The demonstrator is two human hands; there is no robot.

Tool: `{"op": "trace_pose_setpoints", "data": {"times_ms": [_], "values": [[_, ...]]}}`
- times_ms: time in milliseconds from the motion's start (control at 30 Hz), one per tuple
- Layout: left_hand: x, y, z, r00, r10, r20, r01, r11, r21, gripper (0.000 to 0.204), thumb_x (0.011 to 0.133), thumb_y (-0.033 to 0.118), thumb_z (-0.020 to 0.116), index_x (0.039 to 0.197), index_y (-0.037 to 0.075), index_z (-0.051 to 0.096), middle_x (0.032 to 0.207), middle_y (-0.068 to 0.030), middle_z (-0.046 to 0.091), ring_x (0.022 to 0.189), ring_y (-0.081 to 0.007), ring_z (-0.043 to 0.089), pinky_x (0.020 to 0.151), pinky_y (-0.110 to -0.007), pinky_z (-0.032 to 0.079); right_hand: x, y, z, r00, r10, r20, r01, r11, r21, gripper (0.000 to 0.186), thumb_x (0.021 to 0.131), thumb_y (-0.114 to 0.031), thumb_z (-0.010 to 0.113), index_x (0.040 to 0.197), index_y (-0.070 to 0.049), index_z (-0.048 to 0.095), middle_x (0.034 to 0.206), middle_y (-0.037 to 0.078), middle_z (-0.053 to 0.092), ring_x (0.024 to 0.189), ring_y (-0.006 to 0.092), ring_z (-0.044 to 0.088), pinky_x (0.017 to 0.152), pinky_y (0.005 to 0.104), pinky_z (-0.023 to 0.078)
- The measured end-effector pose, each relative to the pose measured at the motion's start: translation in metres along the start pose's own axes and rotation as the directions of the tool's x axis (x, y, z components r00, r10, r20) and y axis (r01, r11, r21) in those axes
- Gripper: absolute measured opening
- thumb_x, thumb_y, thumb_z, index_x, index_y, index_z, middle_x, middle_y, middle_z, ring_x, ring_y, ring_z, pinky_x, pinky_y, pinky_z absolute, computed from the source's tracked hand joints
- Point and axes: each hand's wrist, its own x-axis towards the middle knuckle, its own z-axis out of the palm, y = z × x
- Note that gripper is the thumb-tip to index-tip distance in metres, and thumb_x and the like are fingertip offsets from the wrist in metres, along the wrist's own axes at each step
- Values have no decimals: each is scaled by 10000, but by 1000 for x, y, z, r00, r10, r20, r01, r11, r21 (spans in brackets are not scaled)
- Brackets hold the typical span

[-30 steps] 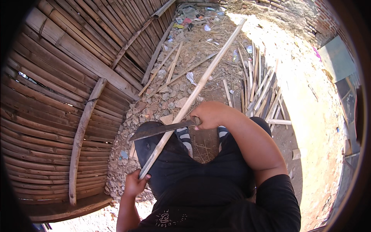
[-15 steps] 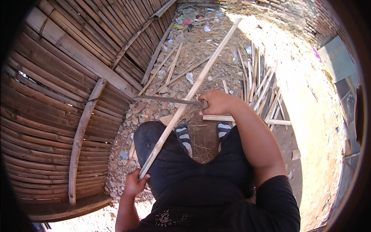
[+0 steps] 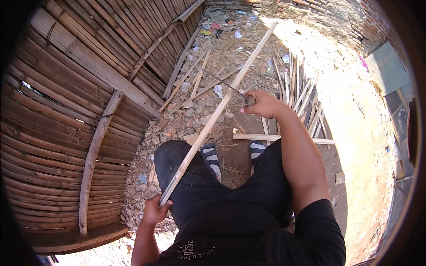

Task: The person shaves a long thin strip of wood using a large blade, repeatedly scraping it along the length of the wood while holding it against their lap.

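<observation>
A long, pale wooden strip [image 3: 204, 134] slants across my left thigh, its far end up near the sunlit wall. My left hand [image 3: 155, 210] is closed around its near end beside my knee. In my right hand [image 3: 262, 104] is the handle of a machete [image 3: 225, 83]. Its dark blade, seen almost edge-on as a thin line, crosses the strip around the middle and points to the far left. Whether blade and wood touch, I cannot tell. A small pale curl of wood [image 3: 235, 131] shows beside the end of a crosswise batten [image 3: 279, 137] before my feet.
Several narrow wooden strips [image 3: 306, 97] lie piled at the right. A bamboo slat wall [image 3: 57, 146] rises on the left, with a pole [image 3: 95, 164] against it. Rubble and litter [image 3: 177, 126] cover the ground. A brick wall [image 3: 328, 17] stands at the back.
My right hand has moved a little farther away and to the right along the strip. The machete's blade has turned from broadside to nearly edge-on. A wood curl now shows by the batten.
</observation>
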Motion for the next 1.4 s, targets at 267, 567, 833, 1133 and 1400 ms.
{"op": "trace_pose_setpoints", "data": {"times_ms": [267, 567, 833, 1133, 1400], "values": [[-2, 2, 0, 1000, -14, -17, 14, 1000, 7, 391, 904, 320, 833, 803, 12, 615, 599, -94, 593, 541, -161, 529, 539, -357, 457, -19, -62, 67, 867, -231, 442, 383, 876, -294, 532, 802, -394, 827, 1227, -97, 708, 1065, 221, 729, 1071, 413, 683, 917, 500, 530], [0, 1, 1, 998, 50, -38, -49, 998, 27, 384, 896, 333, 833, 839, 3, 645, 600, -134, 605, 535, -235, 595, 556, -382, 479, 3, -6, 6, 998, -54, -32, 52, 997, -61, 577, 805, -406, 825, 1218, -24, 692, 1079, 246, 714, 1078, 409, 683, 923, 483, 527], [0, -7, 3, 1000, -15, -24, 16, 1000, 26, 411, 892, 360, 836, 817, 7, 638, 595, -134, 597, 535, -240, 582, 556, -387, 477, -16, -47, 56, 913, -265, 309, 355, 890, -285, 463, 825, -385, 808, 1149, -68, 715, 976, 212, 728, 982, 407, 701, 861, 492, 538], [-2, 1, 3, 992, 83, -93, -72, 991, 113, 412, 898, 366, 826, 827, 13, 626, 604, -153, 605, 541, -306, 622, 554, -402, 485, 11, 9, -7, 995, 49, -92, -46, 998, 37, 554, 811, -377, 830, 1201, -7, 694, 976, 220, 733, 931, 388, 713, 845, 461, 544], [2, -9, 4, 999, 22, -36, -20, 999, 40, 417, 897, 349, 830, 794, 13, 605, 596, -149, 593, 520, -267, 576, 546, -390, 474, -13, -35, 47, 916, -299, 268, 367, 895, -253, 485, 805, -402, 826, 1128, -58, 716, 946, 229, 724, 953, 417, 706, 853, 510, 534]]}}
